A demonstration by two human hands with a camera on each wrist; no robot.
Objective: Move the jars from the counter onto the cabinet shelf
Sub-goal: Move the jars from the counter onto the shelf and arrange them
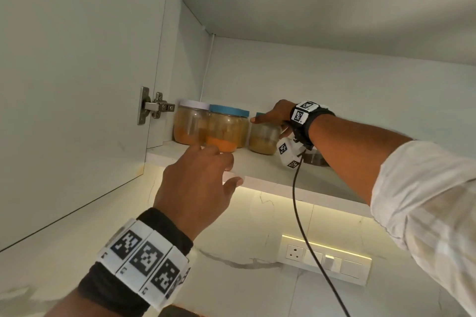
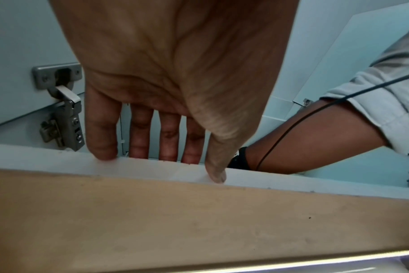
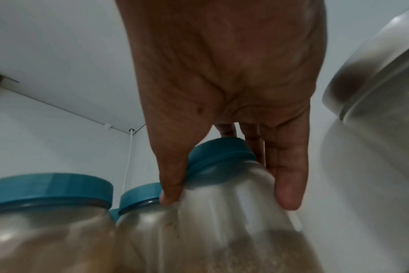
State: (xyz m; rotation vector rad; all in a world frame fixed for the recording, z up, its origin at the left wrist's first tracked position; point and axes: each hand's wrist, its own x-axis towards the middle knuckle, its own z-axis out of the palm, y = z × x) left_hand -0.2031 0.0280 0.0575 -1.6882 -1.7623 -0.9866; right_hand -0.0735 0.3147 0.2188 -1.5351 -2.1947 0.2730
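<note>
Teal-lidded jar (image 3: 222, 194) pinched by right hand (image 3: 234, 83) | left hand (image 2: 171, 64) spread, fingertips on shelf edge (image 2: 292, 182)

Right hand (image 3: 224, 88) raised, arm extended, fingers and thumb wrapped, seemingly gripping; left hand (image 2: 171, 77) fingers straight, resting.

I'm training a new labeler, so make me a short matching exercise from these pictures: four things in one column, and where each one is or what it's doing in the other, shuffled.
Things:
1. left hand
2. right hand
3. white-lidded jar
4. steel container

States:
A. farthest left on the shelf, by the hinge
B. grips a teal-lidded jar
C. right of the gripped jar
D. fingers rest on the shelf edge

Pairs: 1-D, 2-B, 3-A, 4-C
</note>
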